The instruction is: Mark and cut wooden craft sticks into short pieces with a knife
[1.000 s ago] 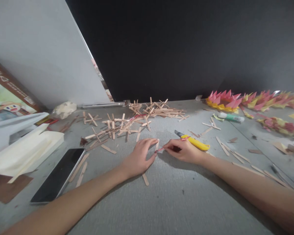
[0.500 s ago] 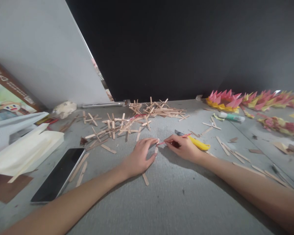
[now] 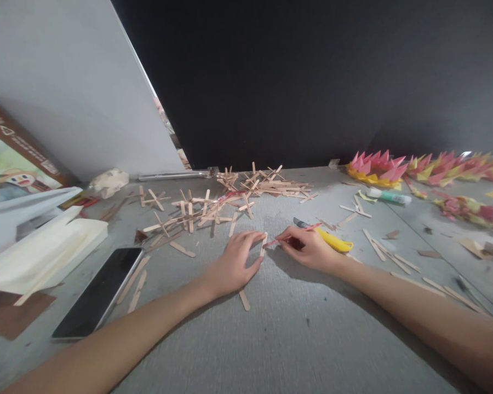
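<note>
My left hand (image 3: pixel 236 260) pinches a short craft stick (image 3: pixel 263 244) between thumb and fingers, holding it near the tabletop. In my right hand (image 3: pixel 306 249), closed fingers grip a thin red pen-like stick (image 3: pixel 271 242), whose tip reaches the craft stick's side. Its back end shows above my knuckles; its exact kind is unclear. A yellow utility knife (image 3: pixel 334 241) lies just behind my right hand and is partly hidden by it. Below my left hand another craft stick (image 3: pixel 244 301) pokes out on the table.
Several crossed craft sticks (image 3: pixel 189 213) and a pile of loose ones (image 3: pixel 283 187) lie ahead. A phone (image 3: pixel 98 293) rests at left beside a cream paper box (image 3: pixel 53 251). Pink-and-yellow folded-paper pieces (image 3: pixel 376 169) and a glue stick (image 3: pixel 389 196) are at right. A dark panel (image 3: pixel 312 82) stands behind.
The red stick's tip has shifted slightly downward along the craft stick's side. Both hands stay nearly in the same place with the same grips.
</note>
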{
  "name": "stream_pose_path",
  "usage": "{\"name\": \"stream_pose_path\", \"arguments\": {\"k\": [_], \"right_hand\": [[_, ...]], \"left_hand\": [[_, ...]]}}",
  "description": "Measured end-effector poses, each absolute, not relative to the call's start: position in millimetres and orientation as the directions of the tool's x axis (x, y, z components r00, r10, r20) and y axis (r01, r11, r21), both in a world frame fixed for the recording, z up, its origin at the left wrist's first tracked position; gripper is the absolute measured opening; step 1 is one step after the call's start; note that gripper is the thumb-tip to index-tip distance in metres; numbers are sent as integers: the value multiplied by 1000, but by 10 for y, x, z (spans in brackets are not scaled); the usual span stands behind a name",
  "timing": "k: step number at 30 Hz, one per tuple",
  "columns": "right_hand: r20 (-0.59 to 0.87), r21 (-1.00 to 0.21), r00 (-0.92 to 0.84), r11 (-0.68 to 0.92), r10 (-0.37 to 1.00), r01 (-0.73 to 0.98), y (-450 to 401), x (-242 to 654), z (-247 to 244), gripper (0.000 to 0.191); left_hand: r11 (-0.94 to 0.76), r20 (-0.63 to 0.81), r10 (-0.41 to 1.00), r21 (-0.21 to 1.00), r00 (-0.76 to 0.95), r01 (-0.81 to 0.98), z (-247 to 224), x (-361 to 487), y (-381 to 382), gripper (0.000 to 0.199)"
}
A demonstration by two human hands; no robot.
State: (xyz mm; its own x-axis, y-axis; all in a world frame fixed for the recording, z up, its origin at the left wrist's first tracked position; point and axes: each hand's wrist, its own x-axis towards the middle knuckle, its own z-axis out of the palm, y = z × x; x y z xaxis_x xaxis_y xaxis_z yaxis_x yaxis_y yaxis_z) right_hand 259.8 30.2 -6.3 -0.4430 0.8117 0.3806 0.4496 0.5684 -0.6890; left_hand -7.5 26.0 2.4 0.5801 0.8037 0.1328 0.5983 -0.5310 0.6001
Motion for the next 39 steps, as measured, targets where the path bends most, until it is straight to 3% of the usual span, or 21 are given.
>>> {"name": "stream_pose_path", "arguments": {"k": [7, 17, 26, 36, 39], "right_hand": [[368, -709, -553, 611, 747, 353, 253, 2613, -26, 16], [427, -664, -385, 573, 818, 480, 317, 2598, -113, 17], [368, -710, -574, 620, 732, 335, 254, 2626, -17, 18], [341, -747, -454, 531, 823, 399, 244, 2628, 17, 20], [350, -769, -374, 492, 859, 409, 275, 2624, -47, 10]], "left_hand": [[-535, 131, 798, 604, 589, 590, 52, -64, 259, 47], [-541, 142, 798, 598, 586, 591, 21, -72, 264, 47], [-542, 134, 793, 598, 594, 590, 70, -56, 254, 48], [-506, 114, 812, 629, 573, 591, 26, -82, 273, 56], [-506, 106, 807, 631, 581, 588, 13, -82, 279, 58]]}}
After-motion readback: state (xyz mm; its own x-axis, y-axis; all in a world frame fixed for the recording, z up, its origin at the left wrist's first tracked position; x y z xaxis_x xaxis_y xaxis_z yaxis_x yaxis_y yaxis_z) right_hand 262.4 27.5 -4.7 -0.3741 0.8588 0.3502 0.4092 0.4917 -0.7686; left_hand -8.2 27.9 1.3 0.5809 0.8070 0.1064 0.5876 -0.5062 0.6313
